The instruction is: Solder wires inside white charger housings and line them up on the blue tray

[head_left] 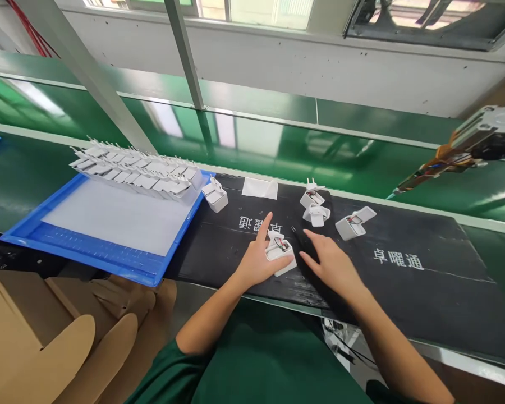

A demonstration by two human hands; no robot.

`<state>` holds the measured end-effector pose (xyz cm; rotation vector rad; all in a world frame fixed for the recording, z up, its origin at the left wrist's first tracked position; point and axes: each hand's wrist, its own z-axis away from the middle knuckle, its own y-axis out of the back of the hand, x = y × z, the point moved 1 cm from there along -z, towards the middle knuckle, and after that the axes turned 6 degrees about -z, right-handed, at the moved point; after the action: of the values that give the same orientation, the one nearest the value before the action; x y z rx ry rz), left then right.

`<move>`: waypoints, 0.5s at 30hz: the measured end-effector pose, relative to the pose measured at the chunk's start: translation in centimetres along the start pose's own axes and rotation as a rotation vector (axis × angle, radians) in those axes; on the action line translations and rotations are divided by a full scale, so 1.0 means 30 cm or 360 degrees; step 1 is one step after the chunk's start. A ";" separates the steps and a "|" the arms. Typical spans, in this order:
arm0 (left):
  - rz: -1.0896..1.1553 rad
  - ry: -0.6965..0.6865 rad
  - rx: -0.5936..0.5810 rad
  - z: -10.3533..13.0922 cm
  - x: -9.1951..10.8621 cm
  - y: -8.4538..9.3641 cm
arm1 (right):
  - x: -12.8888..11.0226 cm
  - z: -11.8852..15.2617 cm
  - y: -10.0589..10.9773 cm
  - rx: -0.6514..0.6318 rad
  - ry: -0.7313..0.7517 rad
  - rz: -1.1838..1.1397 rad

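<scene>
My left hand (255, 262) holds a white plug adapter (285, 268) on the black mat, its thumb across the near side and its index finger stretched out past it. The adapter's top is open, and small red and dark wires show inside. My right hand (334, 264) is just to the right, apart from the adapter, with thumb and fingers spread and nothing visible in them. Two thin metal tips (293, 229) show between the hands; what they belong to is hard to make out against the black mat.
More open white adapters (350, 226) stand to the right and behind. Another adapter (215, 196) stands beside the blue tray (151, 278), which carries rows of white adapters (138, 174). A nozzle-tipped tool (421, 174) hangs at the right. Cardboard (33, 336) lies lower left.
</scene>
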<state>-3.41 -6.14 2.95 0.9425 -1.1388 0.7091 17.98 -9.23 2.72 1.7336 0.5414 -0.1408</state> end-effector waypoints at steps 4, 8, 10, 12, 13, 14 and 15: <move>0.0193 0.0014 -0.0132 0.044 0.030 -0.004 | -0.008 0.033 -0.097 0.0087 -0.0039 -0.0173; 0.0317 0.0056 -0.0180 0.072 0.035 0.006 | -0.010 0.053 -0.006 0.0129 -0.0097 -0.1004; 0.0315 0.0077 -0.0178 0.079 0.034 0.007 | -0.028 0.074 0.041 0.0126 -0.0051 -0.1492; 0.0281 0.0078 -0.0169 0.083 0.037 0.005 | -0.058 0.097 0.065 0.0135 0.0024 -0.1864; 0.0251 0.0072 -0.0157 0.085 0.039 0.002 | -0.075 0.108 0.067 0.0146 0.0050 -0.1949; 0.0215 0.0063 -0.0142 0.087 0.042 -0.001 | -0.094 0.117 0.066 0.0176 0.0071 -0.1956; 0.0174 0.0053 -0.0125 0.088 0.046 -0.005 | -0.112 0.126 0.063 0.0234 0.0092 -0.1902</move>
<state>-4.03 -8.57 4.58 0.8043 -1.1872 0.7603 16.57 -14.01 4.78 1.3368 1.5805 -0.9823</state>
